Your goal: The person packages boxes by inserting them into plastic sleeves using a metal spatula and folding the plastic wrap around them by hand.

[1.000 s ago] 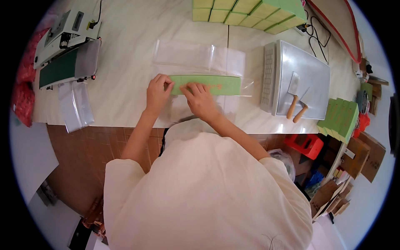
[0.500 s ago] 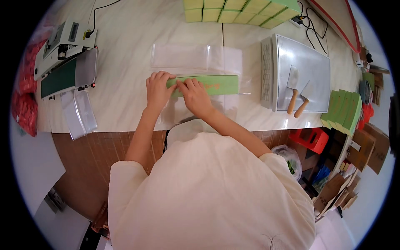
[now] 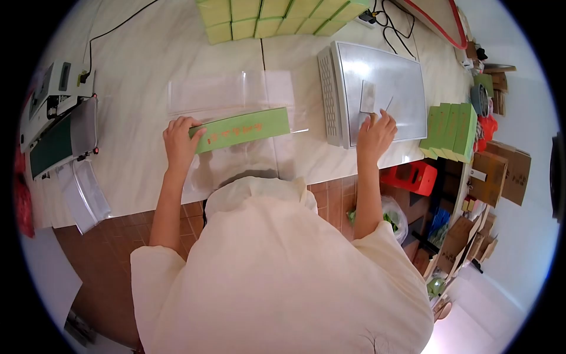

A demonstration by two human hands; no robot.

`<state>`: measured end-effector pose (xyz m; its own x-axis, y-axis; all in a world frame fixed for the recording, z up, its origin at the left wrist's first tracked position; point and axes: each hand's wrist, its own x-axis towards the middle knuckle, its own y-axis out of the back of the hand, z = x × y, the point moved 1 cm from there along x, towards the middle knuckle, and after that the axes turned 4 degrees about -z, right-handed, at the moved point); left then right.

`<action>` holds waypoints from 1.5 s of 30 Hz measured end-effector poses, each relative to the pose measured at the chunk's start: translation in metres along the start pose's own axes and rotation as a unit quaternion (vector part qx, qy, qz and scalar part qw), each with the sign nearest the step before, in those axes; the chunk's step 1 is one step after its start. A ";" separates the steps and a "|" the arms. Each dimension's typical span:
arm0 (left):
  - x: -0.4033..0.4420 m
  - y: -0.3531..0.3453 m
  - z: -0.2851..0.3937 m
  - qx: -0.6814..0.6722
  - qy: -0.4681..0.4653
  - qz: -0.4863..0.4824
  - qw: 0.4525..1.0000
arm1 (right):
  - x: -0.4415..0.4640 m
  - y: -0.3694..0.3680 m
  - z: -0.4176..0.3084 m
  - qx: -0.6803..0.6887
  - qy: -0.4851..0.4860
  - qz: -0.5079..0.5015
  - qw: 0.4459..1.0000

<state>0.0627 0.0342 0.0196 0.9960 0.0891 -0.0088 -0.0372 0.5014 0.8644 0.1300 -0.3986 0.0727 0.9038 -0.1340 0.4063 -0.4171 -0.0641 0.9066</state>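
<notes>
My left hand (image 3: 181,143) grips the left end of a long green box (image 3: 243,130) with orange characters, which is tilted a little over clear plastic film (image 3: 218,94) on the marbled table (image 3: 144,65). At the metal-topped unit (image 3: 407,79), my right hand (image 3: 376,134) is closed at the tools' handles. It covers most of the wooden handles, so its exact hold is partly hidden. A flat metal blade (image 3: 368,96) and a thinner second blade (image 3: 390,102) lie on the unit just beyond my fingers.
Several green boxes (image 3: 259,29) are stacked at the back, and more green boxes (image 3: 451,131) stand at the right edge. A belt machine (image 3: 63,133) is at the left, with plastic sleeves (image 3: 84,194) beside it. Below the table are a red stool (image 3: 411,177) and cardboard boxes (image 3: 489,174).
My right hand has left the green box and moved right to the tools on the metal-topped unit. The box's right end has swung slightly upward. The whole view has shifted to the right.
</notes>
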 end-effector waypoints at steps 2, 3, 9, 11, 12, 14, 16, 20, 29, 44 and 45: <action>0.000 -0.001 0.000 -0.002 0.004 0.003 1.000 | -0.007 -0.012 0.021 -0.058 -0.053 -0.060 0.995; 0.000 -0.002 -0.001 -0.004 0.007 0.003 1.000 | -0.009 -0.017 0.027 -0.052 -0.047 -0.061 0.996; -0.002 -0.004 -0.002 -0.026 0.017 0.012 0.999 | -0.009 -0.033 0.019 0.058 -0.095 -0.105 0.988; -0.003 -0.004 -0.002 -0.026 0.020 0.020 0.999 | -0.008 -0.029 -0.001 0.153 -0.051 -0.086 0.983; -0.004 -0.005 -0.003 -0.029 0.013 0.022 0.999 | -0.009 -0.024 -0.020 0.223 0.016 -0.153 0.963; -0.006 -0.008 -0.005 -0.031 0.010 0.034 0.999 | -0.014 -0.016 -0.060 0.325 0.162 -0.249 0.898; -0.005 -0.010 -0.007 -0.033 0.006 0.045 0.998 | -0.021 -0.009 -0.100 0.371 0.283 -0.309 0.829; -0.007 -0.011 -0.011 -0.050 0.001 0.051 0.997 | -0.030 -0.014 -0.141 0.359 0.409 -0.393 0.741; -0.010 -0.015 -0.009 -0.066 0.003 0.070 0.995 | -0.009 -0.042 -0.151 0.323 0.440 -0.375 0.749; -0.010 -0.016 -0.011 -0.067 0.000 0.076 0.995 | -0.020 -0.043 -0.146 0.321 0.382 -0.291 0.816; -0.010 -0.017 -0.011 -0.069 0.001 0.076 0.995 | -0.021 -0.047 -0.143 0.321 0.382 -0.290 0.817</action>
<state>0.0523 0.0340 -0.0005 0.9781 0.1733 0.1153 -0.1973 0.5959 0.7784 0.1443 -0.2518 0.0382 0.6607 0.7435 0.1036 0.3604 -0.4352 0.8250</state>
